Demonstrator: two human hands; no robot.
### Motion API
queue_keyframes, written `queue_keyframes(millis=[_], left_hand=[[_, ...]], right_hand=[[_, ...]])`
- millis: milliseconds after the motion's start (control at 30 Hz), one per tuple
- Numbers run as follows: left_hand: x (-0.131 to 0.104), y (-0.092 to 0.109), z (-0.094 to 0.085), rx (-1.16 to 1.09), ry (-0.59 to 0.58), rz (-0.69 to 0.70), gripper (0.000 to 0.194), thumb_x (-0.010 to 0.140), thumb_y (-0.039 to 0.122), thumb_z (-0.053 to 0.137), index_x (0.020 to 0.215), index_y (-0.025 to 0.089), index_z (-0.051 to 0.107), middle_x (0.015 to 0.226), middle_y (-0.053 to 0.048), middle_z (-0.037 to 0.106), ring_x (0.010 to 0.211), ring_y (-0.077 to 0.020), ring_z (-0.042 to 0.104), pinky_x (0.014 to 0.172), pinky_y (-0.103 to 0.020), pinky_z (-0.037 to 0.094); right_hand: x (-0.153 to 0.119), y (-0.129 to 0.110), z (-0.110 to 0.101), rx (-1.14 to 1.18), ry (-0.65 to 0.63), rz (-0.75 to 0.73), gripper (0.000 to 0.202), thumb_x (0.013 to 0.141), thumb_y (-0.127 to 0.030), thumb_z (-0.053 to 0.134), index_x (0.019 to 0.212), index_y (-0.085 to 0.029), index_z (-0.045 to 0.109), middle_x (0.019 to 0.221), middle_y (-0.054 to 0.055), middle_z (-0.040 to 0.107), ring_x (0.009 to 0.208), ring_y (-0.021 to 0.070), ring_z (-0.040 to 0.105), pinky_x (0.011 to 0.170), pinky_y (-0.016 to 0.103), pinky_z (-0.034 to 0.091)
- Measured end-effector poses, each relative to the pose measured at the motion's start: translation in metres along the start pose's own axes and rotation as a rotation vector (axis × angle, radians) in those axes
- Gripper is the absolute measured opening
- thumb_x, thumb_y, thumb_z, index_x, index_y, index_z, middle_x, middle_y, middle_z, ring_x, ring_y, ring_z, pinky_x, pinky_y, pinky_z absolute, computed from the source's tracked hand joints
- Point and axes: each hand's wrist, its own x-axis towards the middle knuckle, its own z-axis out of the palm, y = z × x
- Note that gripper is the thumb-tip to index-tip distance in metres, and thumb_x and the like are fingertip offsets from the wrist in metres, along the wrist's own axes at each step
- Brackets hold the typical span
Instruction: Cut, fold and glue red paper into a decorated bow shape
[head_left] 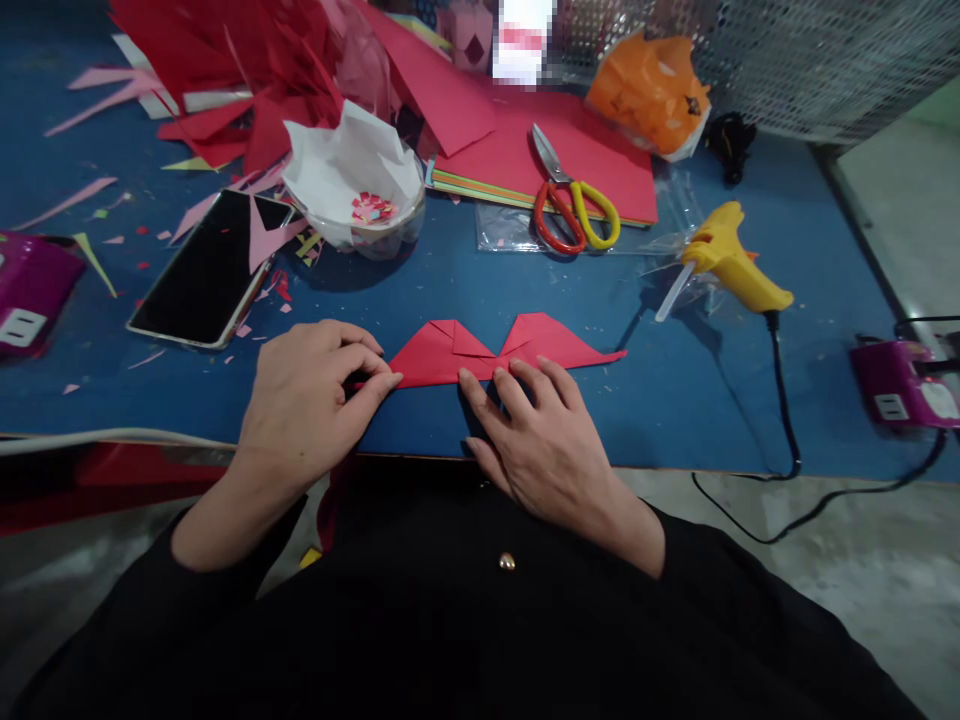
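A folded piece of red paper (435, 366) lies along the front of the blue table, with two raised flaps and a narrow tip at its right end. Thumb and forefinger of my left hand (311, 395) pinch its left end, which is partly hidden behind the fingers. My right hand (544, 430) rests flat, its fingertips spread along the lower edge near the middle of the paper. Beyond it lie scissors (559, 195) with one red and one yellow handle, their blades apart.
A paper-lined bowl (352, 185) holds small paper bits. Left of it lie a phone (210, 265) and scraps. Behind are stacked coloured sheets (525, 140) and an orange paper object (649, 95). On the right sit a yellow glue gun (739, 260) with its cord and a purple power socket (904, 385).
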Motion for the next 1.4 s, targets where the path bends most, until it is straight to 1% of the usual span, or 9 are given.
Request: queue_keyframes(millis=[133, 233, 333, 533, 700, 800, 900, 1167, 1400], left_hand=[[-0.003, -0.003, 0.0, -0.016, 0.008, 0.0, 0.024, 0.091, 0.039, 0.054, 0.076, 0.025, 0.066, 0.096, -0.006, 0.07, 0.091, -0.0278, 0.064, 0.084, -0.047, 0.046], [-0.004, -0.003, 0.001, -0.021, 0.019, -0.001, 0.025, 0.092, 0.039, 0.054, 0.077, 0.024, 0.067, 0.096, -0.007, 0.07, 0.091, -0.0278, 0.064, 0.083, -0.046, 0.046], [-0.005, -0.002, 0.002, -0.025, 0.036, 0.001, 0.025, 0.092, 0.038, 0.054, 0.077, 0.024, 0.067, 0.095, -0.007, 0.07, 0.09, -0.0274, 0.064, 0.083, -0.046, 0.046], [-0.006, -0.003, 0.003, -0.032, 0.042, -0.019, 0.024, 0.092, 0.039, 0.054, 0.076, 0.025, 0.066, 0.096, -0.005, 0.07, 0.092, -0.0262, 0.064, 0.084, -0.045, 0.046], [-0.007, -0.004, 0.004, -0.043, 0.038, -0.019, 0.024, 0.092, 0.04, 0.055, 0.077, 0.025, 0.067, 0.097, -0.005, 0.07, 0.093, -0.0265, 0.064, 0.085, -0.045, 0.045], [-0.008, -0.005, 0.004, -0.039, 0.047, -0.01, 0.024, 0.092, 0.04, 0.055, 0.078, 0.025, 0.067, 0.097, -0.005, 0.07, 0.093, -0.0258, 0.064, 0.085, -0.044, 0.045], [-0.008, -0.006, 0.005, -0.039, 0.061, 0.016, 0.024, 0.093, 0.039, 0.055, 0.078, 0.024, 0.067, 0.097, -0.007, 0.07, 0.092, -0.0263, 0.064, 0.083, -0.044, 0.045], [-0.009, -0.009, 0.003, -0.055, 0.046, 0.001, 0.023, 0.092, 0.039, 0.056, 0.076, 0.026, 0.066, 0.098, -0.006, 0.071, 0.093, -0.0274, 0.064, 0.084, -0.045, 0.045], [-0.012, -0.012, 0.002, -0.045, 0.071, 0.006, 0.021, 0.092, 0.036, 0.057, 0.076, 0.024, 0.065, 0.098, -0.006, 0.07, 0.093, -0.0255, 0.064, 0.085, -0.044, 0.045]], right_hand=[[0.002, -0.002, 0.002, -0.008, 0.036, -0.015, 0.055, 0.102, -0.039, 0.037, 0.146, -0.006, 0.044, 0.128, 0.02, 0.058, 0.123, 0.0365, 0.048, 0.108, 0.055, 0.036], [0.004, -0.002, 0.006, 0.021, 0.105, -0.078, 0.052, 0.101, -0.029, 0.037, 0.142, 0.002, 0.047, 0.132, 0.021, 0.057, 0.125, 0.0335, 0.047, 0.109, 0.049, 0.038], [0.005, -0.002, 0.01, 0.052, 0.143, -0.094, 0.051, 0.1, -0.025, 0.037, 0.14, 0.005, 0.047, 0.128, 0.022, 0.059, 0.119, 0.0307, 0.05, 0.106, 0.045, 0.042], [0.007, -0.002, 0.008, 0.06, 0.113, -0.095, 0.053, 0.101, -0.028, 0.037, 0.147, -0.003, 0.042, 0.124, 0.019, 0.061, 0.116, 0.0295, 0.051, 0.099, 0.047, 0.044], [0.011, -0.005, 0.006, 0.025, 0.124, -0.102, 0.048, 0.101, -0.025, 0.037, 0.14, 0.0, 0.049, 0.123, 0.019, 0.063, 0.111, 0.0284, 0.053, 0.096, 0.045, 0.044], [0.012, -0.004, 0.007, 0.055, 0.131, -0.124, 0.049, 0.101, -0.023, 0.036, 0.142, 0.002, 0.047, 0.127, 0.02, 0.062, 0.113, 0.0275, 0.052, 0.096, 0.044, 0.044], [0.01, -0.004, 0.006, 0.063, 0.121, -0.13, 0.052, 0.1, -0.025, 0.037, 0.147, -0.002, 0.042, 0.127, 0.019, 0.061, 0.116, 0.0278, 0.052, 0.097, 0.044, 0.043], [0.016, -0.008, 0.007, 0.065, 0.117, -0.156, 0.049, 0.1, -0.023, 0.035, 0.141, 0.001, 0.048, 0.128, 0.02, 0.062, 0.112, 0.0281, 0.053, 0.096, 0.045, 0.045], [0.017, -0.011, 0.008, 0.077, 0.096, -0.155, 0.054, 0.1, -0.026, 0.037, 0.148, -0.003, 0.04, 0.126, 0.019, 0.061, 0.113, 0.0275, 0.052, 0.099, 0.046, 0.044]])
